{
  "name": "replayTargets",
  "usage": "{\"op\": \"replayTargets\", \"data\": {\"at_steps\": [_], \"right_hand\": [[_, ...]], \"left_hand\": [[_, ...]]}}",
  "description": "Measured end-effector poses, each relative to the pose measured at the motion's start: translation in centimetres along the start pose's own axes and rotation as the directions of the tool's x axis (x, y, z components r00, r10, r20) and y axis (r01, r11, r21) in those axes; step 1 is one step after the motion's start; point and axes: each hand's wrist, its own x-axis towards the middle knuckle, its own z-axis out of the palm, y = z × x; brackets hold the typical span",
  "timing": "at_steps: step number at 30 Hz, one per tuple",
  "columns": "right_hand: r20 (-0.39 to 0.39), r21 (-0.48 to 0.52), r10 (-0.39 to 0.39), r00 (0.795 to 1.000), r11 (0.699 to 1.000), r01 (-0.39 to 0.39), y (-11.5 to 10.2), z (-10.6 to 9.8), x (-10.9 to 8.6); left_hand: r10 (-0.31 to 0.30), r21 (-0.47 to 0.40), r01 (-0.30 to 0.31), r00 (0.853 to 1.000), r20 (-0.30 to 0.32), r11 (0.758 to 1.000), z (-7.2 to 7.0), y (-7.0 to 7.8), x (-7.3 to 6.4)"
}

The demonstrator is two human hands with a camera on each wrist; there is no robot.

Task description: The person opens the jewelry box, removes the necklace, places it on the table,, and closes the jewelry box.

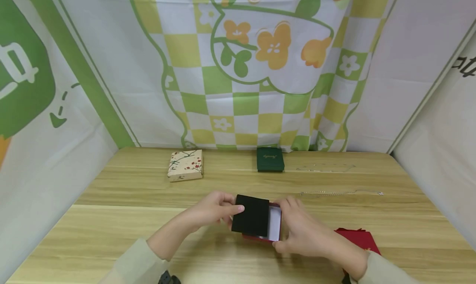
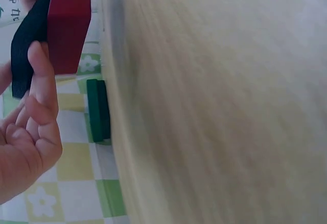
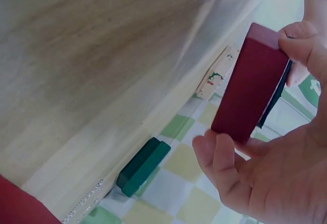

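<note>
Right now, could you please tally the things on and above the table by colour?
Red: 2, the box base held by the right hand and the lid on the table.
Black: 1, the pad pinched by the left hand.
Green: 1, box.
Cream floral: 1, box.
Silver: 2, chains.
Total: 7.

The tabletop [image 1: 148,218] is pale wood-grain laminate, smooth with a slight sheen. The black pad [image 1: 251,215] looks like matt velvet. The red box [image 3: 250,83] has a smooth, matt paper covering and a white lining. The backdrop [image 1: 238,69] is printed cloth. The thin chain [image 1: 340,192] is shiny metal.
</note>
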Motion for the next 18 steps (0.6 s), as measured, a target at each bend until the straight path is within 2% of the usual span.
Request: {"op": "replayTargets", "data": {"at_steps": [4, 7, 18], "right_hand": [[-0.096, -0.049, -0.016, 0.995, 0.999, 0.011, -0.2, 0.2, 0.2], [-0.141, -0.077, -0.025, 0.99, 0.997, 0.014, -0.3, 0.4, 0.4], [-0.195, -0.086, -0.026, 0.98, 0.996, 0.01, -0.8, 0.7, 1.0]], "left_hand": [[0.023, 0.018, -0.023, 0.999, -0.049, 1.0, 0.2, 0.8, -0.2], [0.046, 0.047, -0.044, 0.997, -0.063, 0.998, 0.2, 1.4, -0.2], [0.097, 0.185, -0.079, 0.991, -0.091, 0.98, 0.5, 2.9, -0.4]]}}
